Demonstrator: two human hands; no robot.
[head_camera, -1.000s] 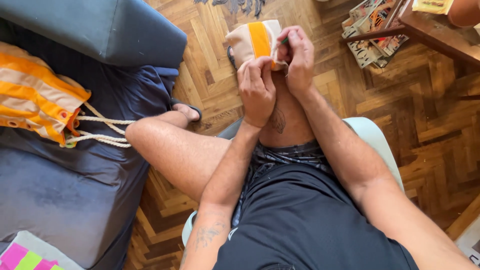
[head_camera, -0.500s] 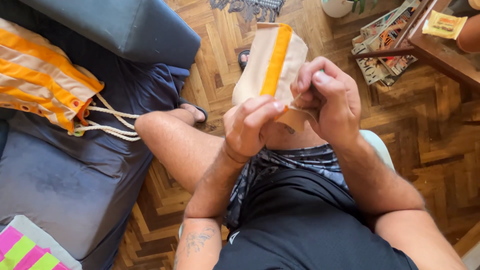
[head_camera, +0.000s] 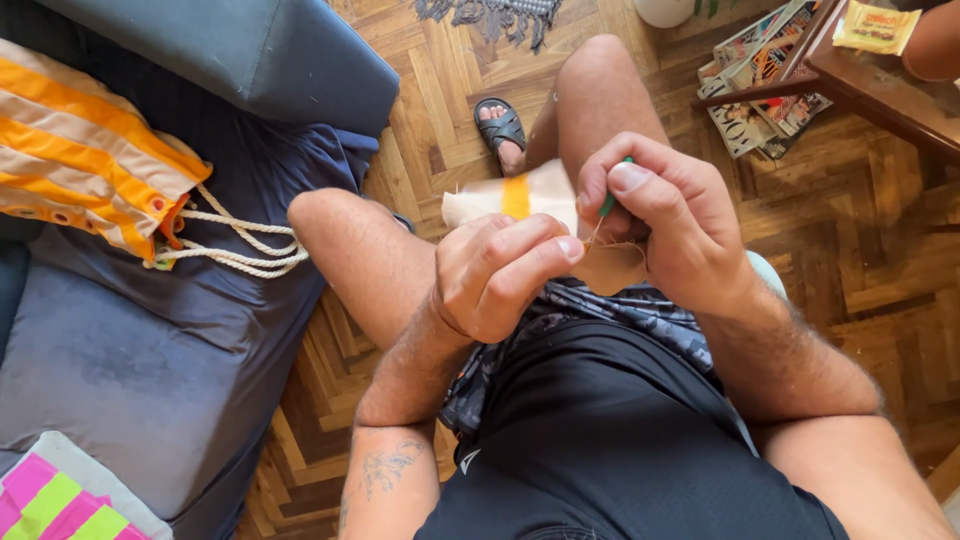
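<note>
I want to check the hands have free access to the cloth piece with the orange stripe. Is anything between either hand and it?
Nothing visible. The left hand and right hand both pinch the cream cloth with an orange stripe directly, above the lap; the right hand also grips a green-handled tool.

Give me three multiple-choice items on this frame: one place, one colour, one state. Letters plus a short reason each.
1. Where does the striped drawstring bag lie?
A. on the blue sofa
B. on the wooden floor
C. on the person's lap

2. What colour is the stripe on the cream fabric piece?
A. green
B. orange
C. blue

3. What is the right hand doing?
A. resting flat on the knee
B. hanging empty
C. pinching a thin green-handled tool

Answers: 1 A, the bag rests on the sofa cushion. 2 B, an orange band crosses the cream cloth. 3 C, its fingers close on the tool beside the left hand.
</note>
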